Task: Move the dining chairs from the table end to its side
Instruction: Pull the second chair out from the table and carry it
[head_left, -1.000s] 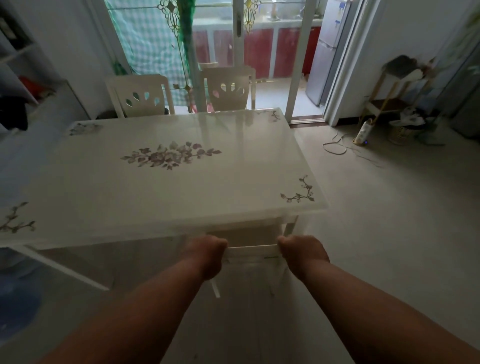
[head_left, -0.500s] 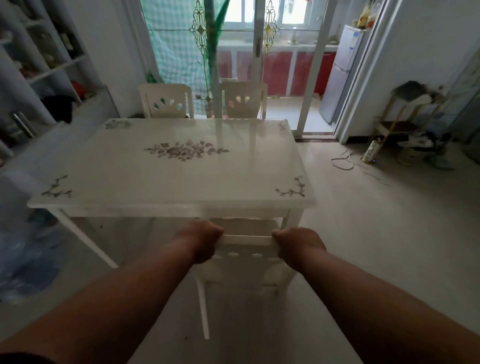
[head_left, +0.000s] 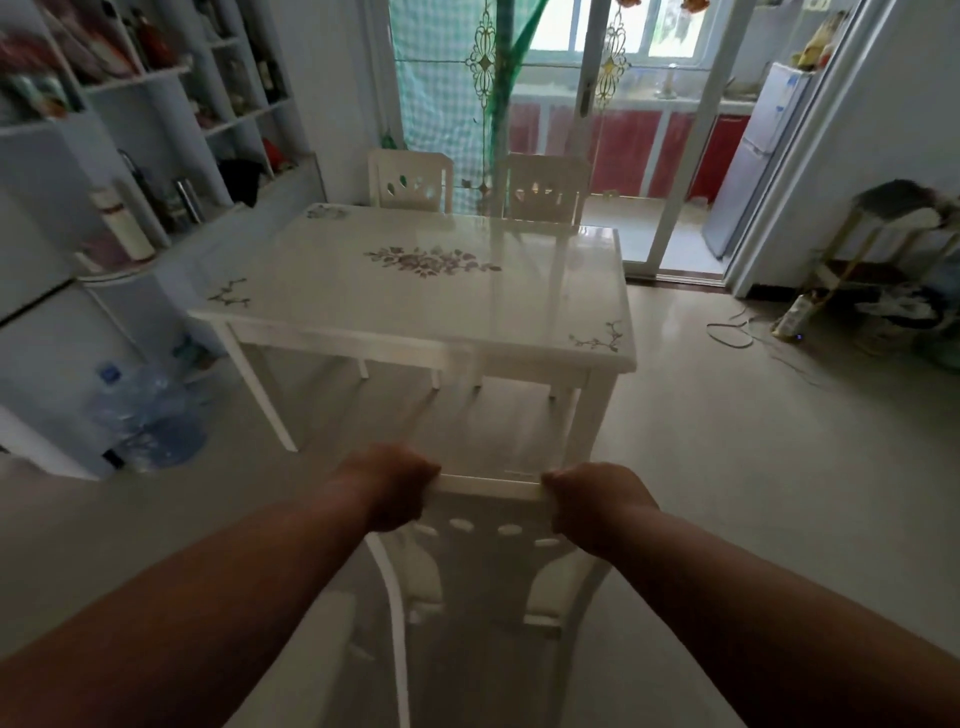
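Chair (head_left: 488, 551) in your grip: white, cut-out back, low centre of frame, its top rail just in front of the table's near end and clear of the tabletop. Your left hand (head_left: 389, 486) is closed over the left end of the top rail; your right hand (head_left: 597, 501) is closed over the right end. Both fists are curled tight, knuckles up. Whether the chair's legs touch the floor is hard to tell; the lower frame is blurred.

Table (head_left: 415, 291): white, glossy top with floral print, mid-frame. Two more chairs (head_left: 410, 182) (head_left: 543, 189) stand side by side at its far end, backs against the glass door (head_left: 597, 104).

Water bottles (head_left: 150, 410) lie on the floor at left, below the shelving (head_left: 130, 130). Fridge (head_left: 748, 156) at upper right.
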